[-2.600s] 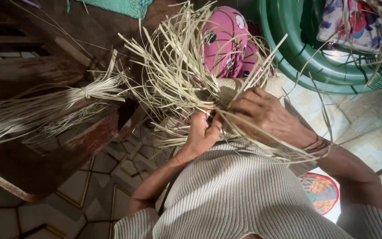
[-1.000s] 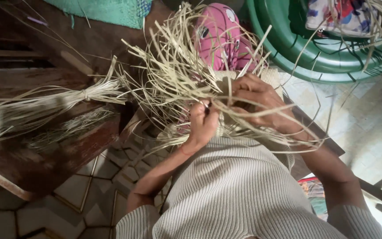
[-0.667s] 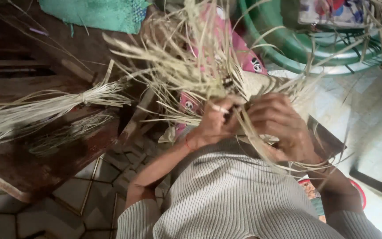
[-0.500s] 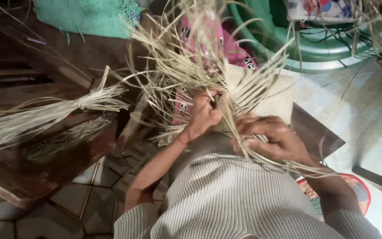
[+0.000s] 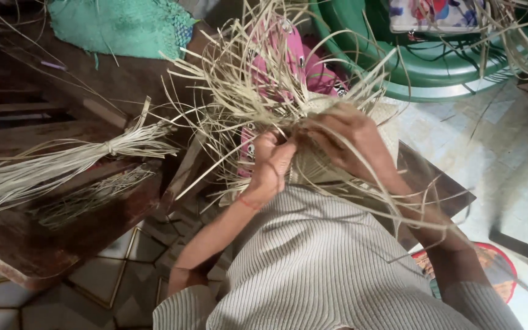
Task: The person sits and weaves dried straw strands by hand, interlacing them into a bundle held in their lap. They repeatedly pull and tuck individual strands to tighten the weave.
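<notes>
Both hands [image 5: 313, 150] pinch the straw weaving [image 5: 258, 91], loose strands fanning up and away.

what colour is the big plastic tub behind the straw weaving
Green: the big round plastic tub at the top right shows best in the head view, behind the pale straw weaving.

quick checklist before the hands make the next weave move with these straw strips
1. Left hand pinching strips at the woven piece: ok.
2. Right hand gripping the woven piece: ok.
3. Loose strips untangled: not ok, they splay every way.
4. Spare tied bundle lying on the wooden bench, left side: ok.
5. Which strip goes next: cannot tell.
</notes>
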